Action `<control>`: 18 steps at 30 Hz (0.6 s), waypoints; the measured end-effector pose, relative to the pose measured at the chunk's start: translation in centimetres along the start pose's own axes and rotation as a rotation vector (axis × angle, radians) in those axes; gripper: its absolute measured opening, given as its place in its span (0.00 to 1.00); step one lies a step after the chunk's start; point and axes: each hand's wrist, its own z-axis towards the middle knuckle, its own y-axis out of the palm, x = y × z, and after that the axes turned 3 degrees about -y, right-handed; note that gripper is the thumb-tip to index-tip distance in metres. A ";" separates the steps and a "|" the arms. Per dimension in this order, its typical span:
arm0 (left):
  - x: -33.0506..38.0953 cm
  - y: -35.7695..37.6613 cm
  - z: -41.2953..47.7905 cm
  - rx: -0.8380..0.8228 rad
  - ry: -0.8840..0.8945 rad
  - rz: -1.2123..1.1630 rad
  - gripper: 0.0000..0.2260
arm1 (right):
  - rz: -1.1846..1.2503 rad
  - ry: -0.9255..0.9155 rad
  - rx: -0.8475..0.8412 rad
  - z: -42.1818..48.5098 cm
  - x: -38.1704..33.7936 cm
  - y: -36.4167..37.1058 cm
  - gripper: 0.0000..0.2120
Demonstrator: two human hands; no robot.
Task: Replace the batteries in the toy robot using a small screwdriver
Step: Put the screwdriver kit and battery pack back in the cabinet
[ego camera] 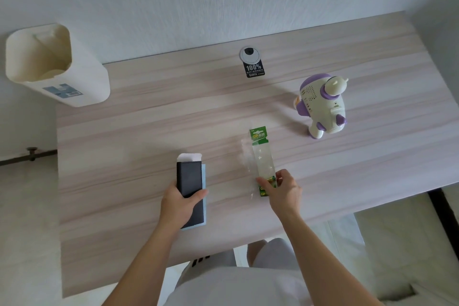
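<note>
the right hand (282,187) pinches light batteries in a flimsy green-and-clear plastic battery pack (262,156) mid-worktop (124,131); the left hand (180,202) grips a stiff black box (190,181); the white-and-purple toy robot (323,107) stands apart.

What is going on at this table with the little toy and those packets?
A person is sitting at a pale wood-grain table, getting ready to swap a toy's batteries. Their left hand grips a flat black box with a pale blue sleeve. Their right hand pinches the near end of a green and clear plastic battery pack lying on the table. The white and purple toy robot sits untouched further back on the right.
</note>
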 end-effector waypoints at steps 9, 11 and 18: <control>2.2 2.5 -1.2 -0.113 -0.016 -0.301 0.19 | 0.310 0.031 -0.052 0.8 0.1 -0.7 0.17; 2.7 3.0 -1.1 -0.126 -0.030 -0.338 0.18 | 0.488 0.044 -0.083 1.0 -0.3 -0.9 0.15; 5.1 2.4 -2.5 -0.175 -0.033 -0.450 0.10 | 0.794 -0.034 -0.235 1.2 -2.1 -3.0 0.13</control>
